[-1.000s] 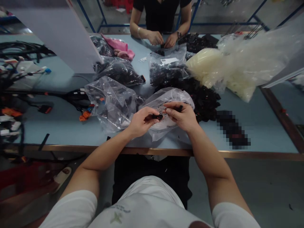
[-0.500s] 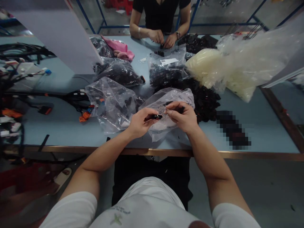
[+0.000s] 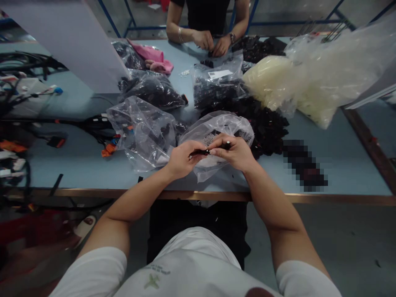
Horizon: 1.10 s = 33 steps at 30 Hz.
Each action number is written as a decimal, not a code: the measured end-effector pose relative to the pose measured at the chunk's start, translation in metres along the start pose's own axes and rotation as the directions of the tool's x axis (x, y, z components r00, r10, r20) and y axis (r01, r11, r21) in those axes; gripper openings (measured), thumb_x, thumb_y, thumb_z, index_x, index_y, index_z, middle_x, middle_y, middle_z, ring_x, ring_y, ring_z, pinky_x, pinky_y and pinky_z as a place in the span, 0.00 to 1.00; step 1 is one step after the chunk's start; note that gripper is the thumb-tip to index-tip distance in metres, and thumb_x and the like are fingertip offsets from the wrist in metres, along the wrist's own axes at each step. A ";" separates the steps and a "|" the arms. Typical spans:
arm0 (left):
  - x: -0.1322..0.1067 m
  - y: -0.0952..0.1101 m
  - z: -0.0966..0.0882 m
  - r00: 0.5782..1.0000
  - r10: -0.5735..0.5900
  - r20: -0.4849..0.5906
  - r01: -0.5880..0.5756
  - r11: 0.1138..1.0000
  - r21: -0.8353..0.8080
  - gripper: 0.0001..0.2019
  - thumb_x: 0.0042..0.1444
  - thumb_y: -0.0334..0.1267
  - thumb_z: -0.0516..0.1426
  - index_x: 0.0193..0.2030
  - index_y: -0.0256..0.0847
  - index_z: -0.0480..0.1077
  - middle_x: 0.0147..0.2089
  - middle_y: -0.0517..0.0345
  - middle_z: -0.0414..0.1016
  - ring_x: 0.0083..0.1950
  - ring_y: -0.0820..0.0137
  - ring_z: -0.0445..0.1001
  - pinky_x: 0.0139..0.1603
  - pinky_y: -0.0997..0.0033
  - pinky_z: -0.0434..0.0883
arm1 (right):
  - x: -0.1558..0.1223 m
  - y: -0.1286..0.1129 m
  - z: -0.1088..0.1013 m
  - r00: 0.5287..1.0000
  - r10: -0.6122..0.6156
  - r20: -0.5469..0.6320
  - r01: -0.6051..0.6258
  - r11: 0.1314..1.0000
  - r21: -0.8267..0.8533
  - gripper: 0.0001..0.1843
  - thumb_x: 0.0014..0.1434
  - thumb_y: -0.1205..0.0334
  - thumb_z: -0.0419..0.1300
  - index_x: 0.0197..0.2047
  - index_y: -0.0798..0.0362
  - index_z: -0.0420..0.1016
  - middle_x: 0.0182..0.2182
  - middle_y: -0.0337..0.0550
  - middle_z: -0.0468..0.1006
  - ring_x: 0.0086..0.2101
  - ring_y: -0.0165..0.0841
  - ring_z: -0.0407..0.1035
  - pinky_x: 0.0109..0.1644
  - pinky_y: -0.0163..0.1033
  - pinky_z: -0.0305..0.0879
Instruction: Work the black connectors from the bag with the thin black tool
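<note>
My left hand [image 3: 182, 158] pinches a small black plastic connector [image 3: 202, 152] between thumb and fingers. My right hand [image 3: 236, 152] is closed too, its fingertips touching the end of that connector while it grips another small black part [image 3: 227, 144]. Both hands hover just above an open clear plastic bag [image 3: 216, 128] holding tiny pale pieces, near the front edge of the blue table [image 3: 77, 165]. A heap of loose black connectors [image 3: 266, 128] lies just beyond my right hand.
Clear bags of black parts [image 3: 142, 132] and a bag [image 3: 216, 82] with a white label lie behind. Large bags of cream parts [image 3: 278, 82] sit at the right. Wire harnesses [image 3: 27, 103] spread at left. A person across the table [image 3: 210, 41] handles black parts.
My hands have closed the gap, so my right fingertips now meet the connector in my left hand. The view has tilted slightly downward.
</note>
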<state>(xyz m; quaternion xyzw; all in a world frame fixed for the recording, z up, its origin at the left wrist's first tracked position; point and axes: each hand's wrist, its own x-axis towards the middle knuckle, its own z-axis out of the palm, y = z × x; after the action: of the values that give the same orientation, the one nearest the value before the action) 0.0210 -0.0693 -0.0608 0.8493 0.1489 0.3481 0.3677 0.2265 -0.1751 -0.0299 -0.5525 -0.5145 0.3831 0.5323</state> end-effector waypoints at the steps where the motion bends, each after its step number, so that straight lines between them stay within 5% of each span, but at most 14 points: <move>1: 0.000 0.000 0.000 1.000 0.017 0.004 -0.017 1.000 0.014 0.08 0.68 0.42 0.65 0.49 0.43 0.79 0.46 0.55 0.86 0.45 0.68 0.85 0.47 0.72 0.81 | 0.000 0.000 0.000 1.000 0.001 0.002 -0.001 1.000 -0.001 0.18 0.54 0.41 0.77 0.35 0.47 0.88 0.34 0.43 0.83 0.38 0.37 0.76 0.48 0.45 0.73; 12: 0.002 0.001 0.002 0.979 0.204 0.000 -0.204 0.975 0.090 0.03 0.71 0.37 0.62 0.48 0.45 0.78 0.45 0.57 0.87 0.45 0.71 0.86 0.49 0.74 0.81 | 0.001 0.002 -0.005 0.990 0.090 0.112 -0.095 0.995 0.040 0.17 0.48 0.48 0.80 0.30 0.50 0.83 0.32 0.41 0.80 0.34 0.34 0.72 0.42 0.42 0.70; 22: 0.001 0.000 0.003 0.971 0.238 -0.004 -0.238 0.971 0.020 0.04 0.71 0.34 0.61 0.48 0.45 0.79 0.45 0.58 0.86 0.44 0.73 0.86 0.49 0.74 0.82 | 0.003 0.010 -0.004 0.968 0.204 0.147 -0.228 0.959 0.168 0.20 0.43 0.50 0.82 0.29 0.51 0.81 0.30 0.38 0.80 0.33 0.32 0.71 0.41 0.40 0.69; 33: 0.002 0.002 0.001 0.976 0.214 0.030 -0.215 0.976 0.023 0.05 0.71 0.33 0.60 0.47 0.46 0.79 0.43 0.59 0.85 0.43 0.73 0.85 0.47 0.75 0.80 | 0.004 0.008 0.000 0.959 0.244 0.140 -0.260 0.959 0.109 0.21 0.45 0.49 0.81 0.30 0.51 0.78 0.27 0.35 0.76 0.28 0.29 0.65 0.33 0.38 0.61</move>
<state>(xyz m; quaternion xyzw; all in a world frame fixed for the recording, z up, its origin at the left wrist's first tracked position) 0.0235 -0.0704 -0.0589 0.8699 0.0561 0.3721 0.3188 0.2286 -0.1706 -0.0370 -0.5535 -0.4468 0.5138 0.4796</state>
